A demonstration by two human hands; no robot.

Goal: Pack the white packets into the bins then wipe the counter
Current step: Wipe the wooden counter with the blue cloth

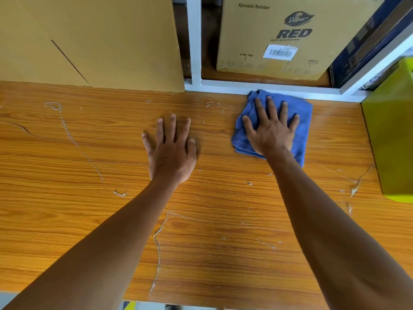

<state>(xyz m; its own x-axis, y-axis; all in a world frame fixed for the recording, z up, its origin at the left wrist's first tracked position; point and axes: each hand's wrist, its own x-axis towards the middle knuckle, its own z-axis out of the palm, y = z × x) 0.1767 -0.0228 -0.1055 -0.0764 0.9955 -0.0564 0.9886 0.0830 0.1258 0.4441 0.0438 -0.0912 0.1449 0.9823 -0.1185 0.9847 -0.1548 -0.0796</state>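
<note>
A: L to R, quick. What's upper left of the frame?

B: Plain cardboard box (89,41) standing on the back edge of the counter (67,198). Wood top, scuffed w/ pale scratches and specks. No white packets in view, so I'd judge packing's done and we're on the wipe.

A: Left hand?

B: Left hand (171,151), center of frame, flat on bare wood, fingers straight and spread, holding nothing. Looks like a brace.

A: And the cloth?

B: Blue cloth (301,121), folded, upper right of center, its far edge touching the white shelf frame (223,86). Right hand (271,130) presses on top, palm down, fingers straight and splayed, not curled round it. Behind the frame, a printed carton (279,36).

A: Far right?

B: Yellow-green bin (393,142) at the right edge, near the cloth but apart.

A: So which way does the wipe go?

B: Cloth's in the back right corner, boxed by frame and bin. Most unwiped wood lies left and toward the bottom of the frame. Right hand owns the stroke; the left hand's in the leftward path, so prob. it lifts or the pull comes toward the near edge.
</note>
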